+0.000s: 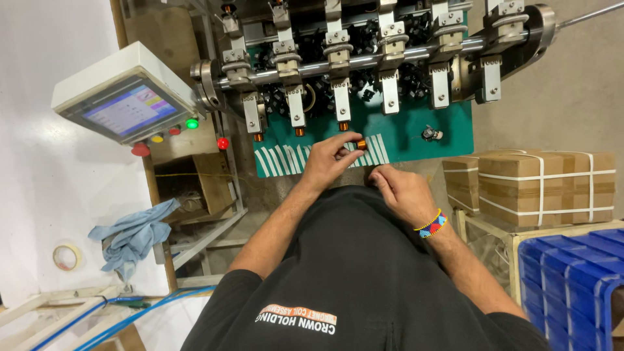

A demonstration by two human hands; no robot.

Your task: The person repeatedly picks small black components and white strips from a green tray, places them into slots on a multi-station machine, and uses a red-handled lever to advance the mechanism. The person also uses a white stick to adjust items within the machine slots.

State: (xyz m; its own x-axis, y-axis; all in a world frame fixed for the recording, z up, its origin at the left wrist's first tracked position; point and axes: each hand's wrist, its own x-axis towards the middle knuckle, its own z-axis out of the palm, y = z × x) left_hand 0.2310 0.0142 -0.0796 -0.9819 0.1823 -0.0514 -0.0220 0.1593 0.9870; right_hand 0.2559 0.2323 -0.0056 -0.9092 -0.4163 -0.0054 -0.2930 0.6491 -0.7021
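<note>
My left hand [330, 162] is raised over the green machine bed [403, 133] and pinches a small copper-wound coil [361, 144] at its fingertips. My right hand [402, 190], with a beaded bracelet at the wrist, rests low against my black shirt, fingers curled; whether it holds anything is hidden. Above them a winding machine carries a row of several metal spindles [342, 97], three of them with orange coil tips [299, 131]. White strips [286, 159] lie in a row on the green bed's near edge.
A control panel with a touchscreen [127, 107] and coloured buttons stands at the left. A blue cloth [133, 234] and a tape roll [67, 257] lie lower left. Strapped cardboard boxes [539, 185] and a blue crate [572, 279] sit at the right.
</note>
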